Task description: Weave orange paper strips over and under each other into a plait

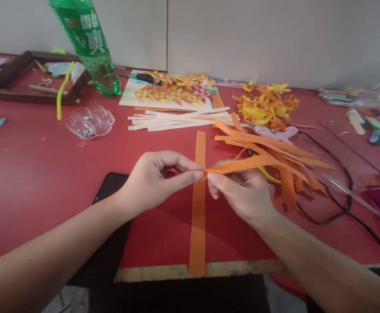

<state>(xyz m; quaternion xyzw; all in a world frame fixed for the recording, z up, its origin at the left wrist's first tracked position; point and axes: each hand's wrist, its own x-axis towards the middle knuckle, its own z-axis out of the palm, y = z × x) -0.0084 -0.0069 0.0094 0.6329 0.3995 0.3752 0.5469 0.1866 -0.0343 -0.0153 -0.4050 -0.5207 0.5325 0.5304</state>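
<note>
Between thumb and fingers, my left hand [163,176] pinches the end of an orange paper strip [245,164]. Close beside it, my right hand [242,187] pinches the same strip, whose free length runs off to the right. Beneath both hands a second orange strip [198,226] lies lengthwise on the red table, its near end reaching over the front edge. A loose pile of orange strips [290,158] lies just beyond my right hand. Pale strips [180,119] lie in a bundle farther back.
A green bottle [90,48] and a dark frame [23,98] stand at the back left. A clear flower-shaped dish [90,121] is nearer. Woven paper pieces [173,89] and yellow-orange scraps [268,106] sit behind. A pink glue gun [277,134] trails a black cord; a phone [110,184] lies under my left arm.
</note>
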